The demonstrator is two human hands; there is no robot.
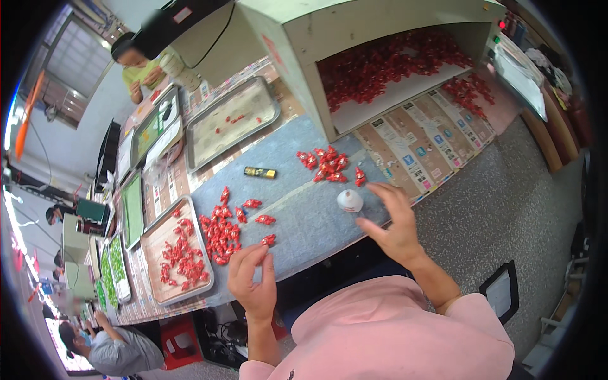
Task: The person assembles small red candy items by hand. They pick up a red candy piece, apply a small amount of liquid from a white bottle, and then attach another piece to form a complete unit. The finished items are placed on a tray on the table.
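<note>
Small glossy red pieces with gold markings lie in a left pile [220, 235] and a far pile [326, 164] on the blue-grey cloth [294, 209]. My left hand [252, 282] is by the left pile, fingers bent and thumb apart. Its fingertips are at a single red piece [268, 240]; I cannot tell whether they touch it. My right hand [398, 228] is open, thumb and fingers spread beside a small white rounded bottle with a narrow tip [349, 201]. Another red piece [360, 177] lies just beyond that bottle. A black and gold cylinder [260, 172] rests farther back.
A metal tray [206, 253] of red pieces stands left, with a larger tray [269, 120] behind it. A pale box-like cabinet [288, 57] holds a heap of red pieces [386, 66]; more [468, 95] lie beside it. People sit at far left [142, 73] and lower left [120, 348].
</note>
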